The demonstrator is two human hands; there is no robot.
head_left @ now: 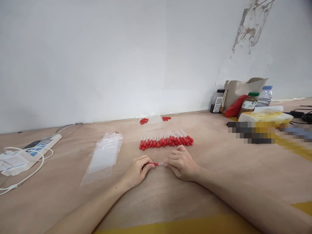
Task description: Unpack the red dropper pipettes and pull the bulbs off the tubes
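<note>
Between my two hands lies a small clear dropper with a red rubber bulb (158, 163), held level just above the wooden table (219, 169). My left hand (137, 170) pinches the red bulb end. My right hand (181, 162) pinches the clear glass end. Just beyond my hands, a row of several finished droppers with red bulbs (166, 140) lies side by side. A stack of clear zip bags (104, 156) lies to the left of my hands.
Loose red bulbs in clear bags (152, 120) lie near the wall. A white power strip with cables (26, 154) is at far left. Jars, a water bottle, a beige bag (241, 92) and a tissue pack (264, 116) stand at the right.
</note>
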